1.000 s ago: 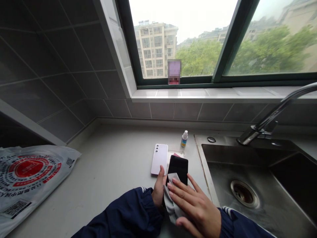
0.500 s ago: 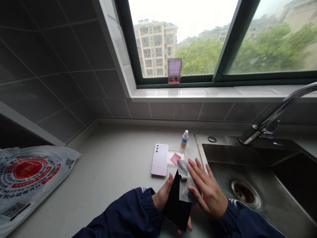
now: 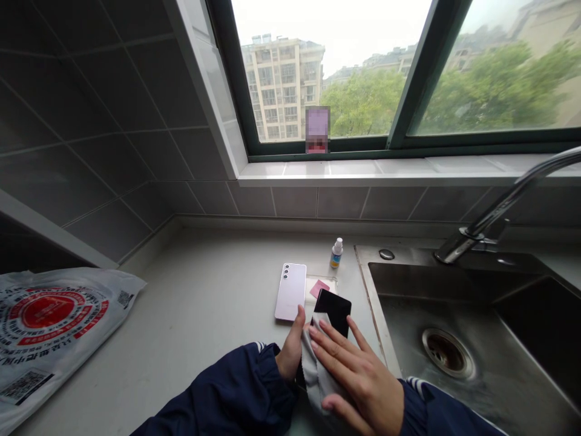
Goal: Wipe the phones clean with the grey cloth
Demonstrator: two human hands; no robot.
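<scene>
While right hand presses grey cloth flat-fingered, left hand grips black phone, bag print unreadable.

Black glossy phone, pale grey microfibre cloth, lilac phone, pink paper slip, white plastic bag with red circular print, navy sleeves white-striped.

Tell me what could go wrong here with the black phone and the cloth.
The black phone lies close to the sink edge; pressure from the right hand on the cloth might push it in. The left hand grips only one side, so it could slip toward the lilac phone.
</scene>
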